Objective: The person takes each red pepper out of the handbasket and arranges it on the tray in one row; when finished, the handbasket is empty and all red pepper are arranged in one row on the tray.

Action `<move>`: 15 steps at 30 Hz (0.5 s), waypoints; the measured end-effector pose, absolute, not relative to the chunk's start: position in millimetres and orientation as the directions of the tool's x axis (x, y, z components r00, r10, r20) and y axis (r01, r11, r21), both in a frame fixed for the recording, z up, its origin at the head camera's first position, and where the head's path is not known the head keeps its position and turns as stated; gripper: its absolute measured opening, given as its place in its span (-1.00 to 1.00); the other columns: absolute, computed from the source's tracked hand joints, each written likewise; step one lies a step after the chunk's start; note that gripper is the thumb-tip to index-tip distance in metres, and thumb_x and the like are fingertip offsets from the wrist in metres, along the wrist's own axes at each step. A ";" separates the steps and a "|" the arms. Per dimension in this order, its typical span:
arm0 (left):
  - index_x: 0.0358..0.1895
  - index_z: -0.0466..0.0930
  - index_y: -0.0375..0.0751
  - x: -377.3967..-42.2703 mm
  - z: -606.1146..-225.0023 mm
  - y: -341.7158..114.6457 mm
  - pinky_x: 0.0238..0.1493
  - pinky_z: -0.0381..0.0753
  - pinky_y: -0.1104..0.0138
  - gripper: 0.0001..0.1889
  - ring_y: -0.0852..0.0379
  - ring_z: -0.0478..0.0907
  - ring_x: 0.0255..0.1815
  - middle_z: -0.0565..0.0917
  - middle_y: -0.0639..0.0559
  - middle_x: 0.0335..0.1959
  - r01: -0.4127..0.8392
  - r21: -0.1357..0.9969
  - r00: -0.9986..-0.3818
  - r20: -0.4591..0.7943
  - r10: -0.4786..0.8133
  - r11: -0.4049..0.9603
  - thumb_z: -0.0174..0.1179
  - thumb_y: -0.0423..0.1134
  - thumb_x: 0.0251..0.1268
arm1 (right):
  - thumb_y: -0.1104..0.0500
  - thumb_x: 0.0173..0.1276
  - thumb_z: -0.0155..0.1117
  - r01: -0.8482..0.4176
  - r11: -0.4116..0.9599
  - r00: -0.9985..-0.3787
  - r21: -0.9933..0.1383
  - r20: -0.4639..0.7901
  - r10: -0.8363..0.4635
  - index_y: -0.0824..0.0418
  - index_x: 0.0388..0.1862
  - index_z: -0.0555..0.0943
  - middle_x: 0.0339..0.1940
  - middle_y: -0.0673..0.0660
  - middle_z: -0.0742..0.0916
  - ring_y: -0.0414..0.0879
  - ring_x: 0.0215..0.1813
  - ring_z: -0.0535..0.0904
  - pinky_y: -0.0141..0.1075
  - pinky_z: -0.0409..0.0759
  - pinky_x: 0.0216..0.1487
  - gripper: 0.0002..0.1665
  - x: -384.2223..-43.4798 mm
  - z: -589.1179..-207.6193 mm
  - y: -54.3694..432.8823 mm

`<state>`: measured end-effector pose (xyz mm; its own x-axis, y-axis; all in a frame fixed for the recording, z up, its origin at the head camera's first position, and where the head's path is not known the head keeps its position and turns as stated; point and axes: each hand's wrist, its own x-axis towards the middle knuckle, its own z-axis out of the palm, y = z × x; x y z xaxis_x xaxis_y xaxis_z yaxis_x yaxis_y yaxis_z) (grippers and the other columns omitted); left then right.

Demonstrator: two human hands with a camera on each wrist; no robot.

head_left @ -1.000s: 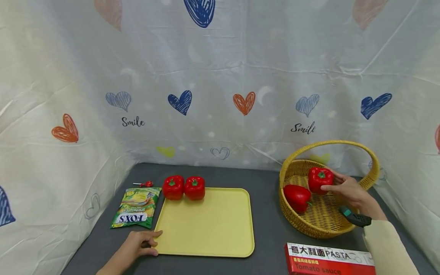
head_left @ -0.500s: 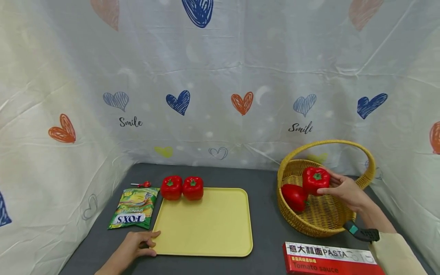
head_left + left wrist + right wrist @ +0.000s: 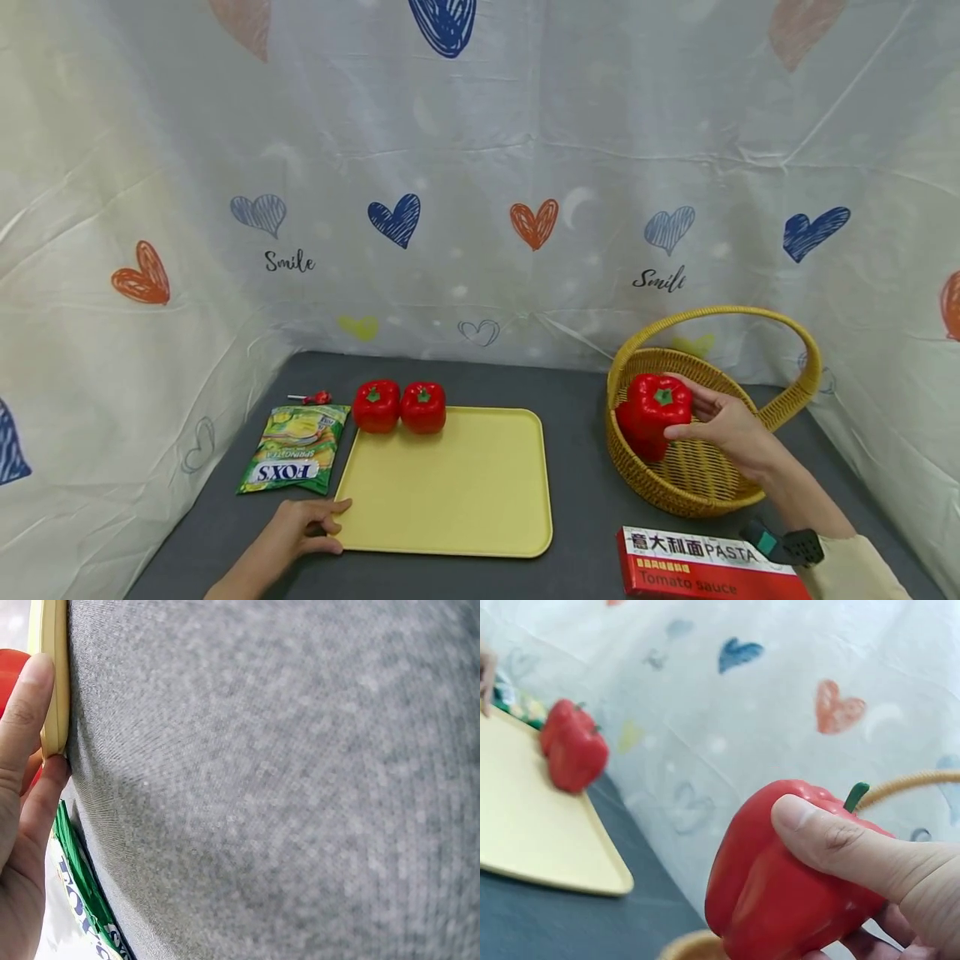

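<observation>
My right hand [image 3: 720,423] grips a red bell pepper [image 3: 657,406] [image 3: 787,892] and holds it above the left rim of a wicker basket [image 3: 701,492]. Another red pepper [image 3: 643,447] lies in the basket, mostly hidden behind the held one. Two more red peppers [image 3: 399,407] [image 3: 572,748] sit side by side at the far left corner of a yellow tray [image 3: 450,492]. My left hand [image 3: 300,528] rests on the grey table with its fingers [image 3: 22,727] touching the tray's near left corner [image 3: 54,675].
A green FOX'S candy bag [image 3: 295,450] lies left of the tray, with a red lollipop [image 3: 313,398] behind it. A red pasta box [image 3: 708,567] lies at the near right. Heart-printed cloth walls close in the table's back and sides.
My right hand has lifted the pepper out of the basket and carried it leftward, over the basket's left rim. The left hand has stayed at the tray corner.
</observation>
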<state>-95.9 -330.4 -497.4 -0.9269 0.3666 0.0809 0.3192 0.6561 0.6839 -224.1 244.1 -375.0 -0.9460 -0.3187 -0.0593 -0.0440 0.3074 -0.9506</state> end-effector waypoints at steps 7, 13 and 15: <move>0.01 0.61 -0.52 -97.1 -496.5 -330.7 -0.36 0.61 0.43 -0.41 0.40 0.57 -0.38 0.68 -0.29 -0.10 0.301 0.681 -0.931 0.060 0.359 0.667 0.44 -0.13 -0.05 | 0.25 0.26 0.37 -0.048 0.248 -0.927 -0.968 -0.050 -0.372 0.32 0.49 0.15 0.24 0.24 0.50 -0.17 0.03 0.52 -0.26 0.59 -0.02 -0.10 -216.4 -375.7 213.7; -0.04 0.64 -0.52 -97.7 -497.8 -330.6 -0.37 0.61 0.43 -0.45 0.41 0.57 -0.37 0.68 -0.30 -0.11 0.316 0.677 -0.930 0.085 0.357 0.664 0.45 -0.13 -0.06 | 0.33 0.22 0.37 -0.047 0.148 -0.881 -0.988 -0.029 -0.473 0.34 0.47 0.19 0.21 0.17 0.52 -0.14 0.05 0.53 -0.26 0.59 -0.01 -0.12 -220.2 -387.8 189.0; -0.06 0.65 -0.50 -96.9 -498.8 -330.6 -0.37 0.61 0.43 -0.46 0.40 0.58 -0.36 0.67 -0.32 -0.09 0.320 0.676 -0.930 0.089 0.358 0.663 0.45 -0.13 -0.06 | 0.36 0.21 0.37 -0.017 0.112 -0.866 -0.994 -0.041 -0.498 0.37 0.47 0.16 0.21 0.14 0.52 -0.15 0.07 0.53 -0.26 0.58 0.01 -0.10 -223.3 -393.5 180.2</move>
